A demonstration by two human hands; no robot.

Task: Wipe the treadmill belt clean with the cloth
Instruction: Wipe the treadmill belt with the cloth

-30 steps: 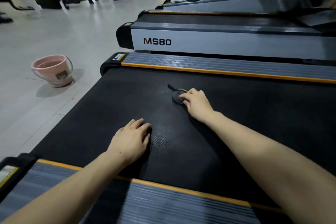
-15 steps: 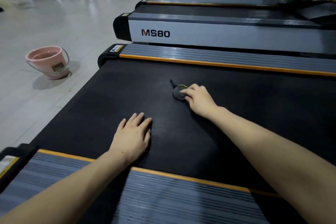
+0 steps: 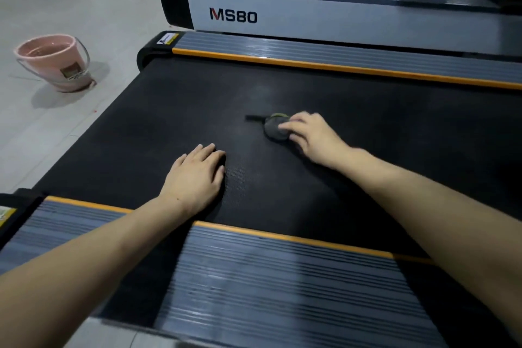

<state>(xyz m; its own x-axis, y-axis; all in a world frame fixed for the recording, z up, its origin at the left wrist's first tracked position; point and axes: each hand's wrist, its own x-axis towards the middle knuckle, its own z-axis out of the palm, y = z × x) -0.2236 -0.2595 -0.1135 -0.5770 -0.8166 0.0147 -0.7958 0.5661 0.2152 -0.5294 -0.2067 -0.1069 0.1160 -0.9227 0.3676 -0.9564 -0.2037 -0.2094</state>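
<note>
hard to make out: the cloth (image 3: 275,128) is a small dark wad with a green edge and a dark strip sticking out to the left; its weave and full outline are blurred and partly under fingers.
cut off: both forearms run out of the bottom of the frame; the neighbouring treadmill (image 3: 339,20) marked ms80 runs off the right edge.
right hand (image 3: 312,137): fingers bent over the cloth, fingertips pressing it down onto the treadmill belt (image 3: 175,110); whether it pinches the cloth, i cannot tell.
left hand (image 3: 197,175): flat on the belt, fingers straight and close together, holding nothing.
cloth position: mid-belt, between the two orange-edged side rails (image 3: 282,277).
floor: a pink bucket (image 3: 53,62) stands left of the belt, well apart.
</note>
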